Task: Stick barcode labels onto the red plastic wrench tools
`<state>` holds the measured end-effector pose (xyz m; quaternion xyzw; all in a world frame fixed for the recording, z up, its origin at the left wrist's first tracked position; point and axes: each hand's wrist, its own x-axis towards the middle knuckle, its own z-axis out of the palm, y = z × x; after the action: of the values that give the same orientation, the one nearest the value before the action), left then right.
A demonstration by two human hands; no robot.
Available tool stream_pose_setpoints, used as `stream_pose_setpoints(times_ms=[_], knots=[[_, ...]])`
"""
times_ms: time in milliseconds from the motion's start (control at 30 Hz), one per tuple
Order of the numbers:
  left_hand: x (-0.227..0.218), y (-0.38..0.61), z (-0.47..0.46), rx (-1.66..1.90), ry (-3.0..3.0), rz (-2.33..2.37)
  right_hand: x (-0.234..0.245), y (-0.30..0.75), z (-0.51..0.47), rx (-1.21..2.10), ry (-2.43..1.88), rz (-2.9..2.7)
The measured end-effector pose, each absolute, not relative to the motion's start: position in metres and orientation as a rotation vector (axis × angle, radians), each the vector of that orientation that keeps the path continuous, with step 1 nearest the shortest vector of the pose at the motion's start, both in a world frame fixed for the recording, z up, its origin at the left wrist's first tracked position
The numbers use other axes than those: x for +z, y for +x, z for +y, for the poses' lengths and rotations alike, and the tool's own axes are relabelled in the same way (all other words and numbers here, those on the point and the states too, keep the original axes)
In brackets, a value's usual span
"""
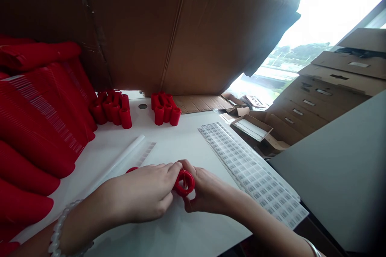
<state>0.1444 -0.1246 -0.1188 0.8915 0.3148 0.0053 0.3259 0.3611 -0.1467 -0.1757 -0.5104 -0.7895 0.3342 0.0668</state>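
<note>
Above the near part of the white table, my left hand point(147, 192) is closed around a rolled-up red sheet point(191, 184), and its open round end faces me. My right hand point(205, 188) curls about that end, fingers above and thumb below. A thin orange rubber band point(185, 176) runs across the opening and down to my right thumb. Part of the roll is hidden under my left hand. Another bit of red point(132, 170) shows just beyond my left knuckles; I cannot tell whether it belongs to the same roll.
Large red sheets point(39, 116) are heaped at left. Two groups of small red rolls point(116, 108) point(165, 108) stand at the back, before a big cardboard box point(135, 28). Label sheets point(250, 172) lie at right, a clear curled sheet point(120, 160) at left. Cartons point(313, 92) are stacked beyond.
</note>
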Motion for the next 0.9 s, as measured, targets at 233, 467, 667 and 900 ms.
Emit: stream_pose_setpoints(times_ms=[233, 467, 667, 900], knots=[[-0.131, 0.163, -0.127, 0.039, 2.378, 0.826, -0.176, 0.364, -0.142, 1.101, -1.45, -2.374], [-0.132, 0.16, -0.122, 0.032, 2.333, 0.83, -0.187, 0.373, -0.146, 1.089, -1.232, -2.331], [-0.121, 0.153, -0.116, 0.009, 2.236, 0.874, -0.181, 0.371, -0.146, 1.143, -1.277, -2.303], [-0.12, 0.139, -0.102, -0.018, 2.099, 0.904, -0.174, 0.369, -0.147, 1.261, -1.445, -2.122]])
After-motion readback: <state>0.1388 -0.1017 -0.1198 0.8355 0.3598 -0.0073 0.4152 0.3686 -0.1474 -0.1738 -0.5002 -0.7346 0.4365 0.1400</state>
